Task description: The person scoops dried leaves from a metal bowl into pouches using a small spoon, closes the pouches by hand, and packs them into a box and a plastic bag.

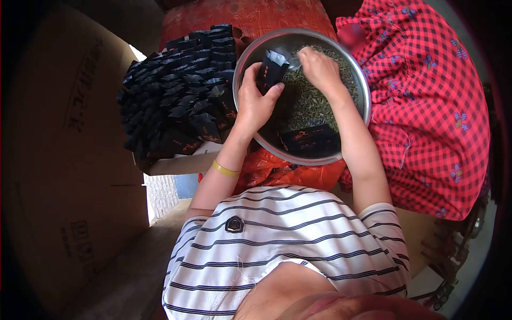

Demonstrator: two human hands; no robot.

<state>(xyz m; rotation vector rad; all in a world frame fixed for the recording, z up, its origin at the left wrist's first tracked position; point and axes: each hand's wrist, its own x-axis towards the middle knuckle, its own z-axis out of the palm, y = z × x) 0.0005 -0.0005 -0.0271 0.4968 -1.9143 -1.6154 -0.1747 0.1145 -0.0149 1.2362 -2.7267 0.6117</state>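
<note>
A large steel basin [364, 101] holds a bed of dry green tea-like leaves [309, 104]. Over its left part, my left hand [255, 104] is closed around a small black packet [271, 73] with orange print. The packet stands slightly tilted, its silvery mouth facing up. Just right of that mouth, my right hand [320, 68] pinches a small shiny scoop [294, 62], whose shape is blurred and partly hidden by the fingers. Several flat black packets [312, 141] lie inside the basin at its near side, on the leaves.
Many black packets [181, 93] stand packed in rows to the left, in a shallow cardboard box [181, 164]. A tall carton [69, 133] rises farther left. Red checked cloth [426, 112] bulges at the right. Beneath the basin are orange-red plastic [314, 176] and a red wooden table [277, 16].
</note>
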